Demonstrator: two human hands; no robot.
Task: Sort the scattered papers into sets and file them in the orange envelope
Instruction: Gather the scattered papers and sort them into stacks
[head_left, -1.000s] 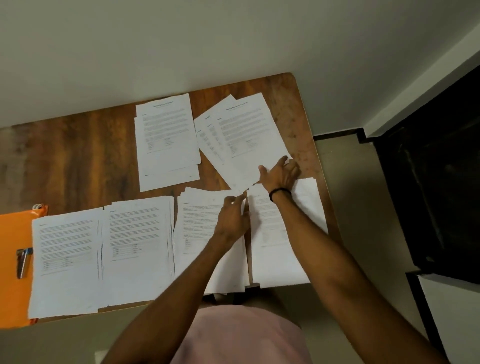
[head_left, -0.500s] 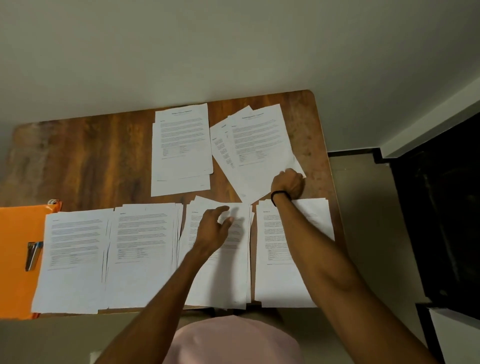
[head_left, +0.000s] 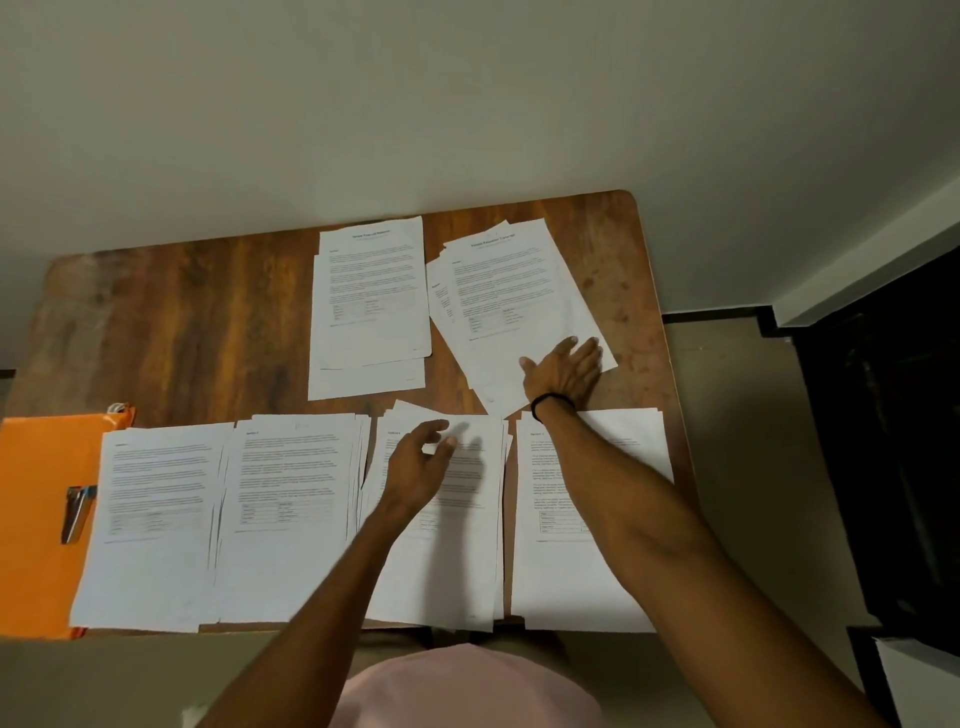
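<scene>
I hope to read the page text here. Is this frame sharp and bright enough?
Head view: dim, warm light; print on the white paper stacks too soft to read; left hand slightly motion-blurred, shadowing the sheet below; wide-angle lens bows the brown wooden table.

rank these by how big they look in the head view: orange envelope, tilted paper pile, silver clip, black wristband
1. tilted paper pile and orange envelope: unranked, the envelope is partly covered by papers
2. silver clip
3. black wristband
</scene>
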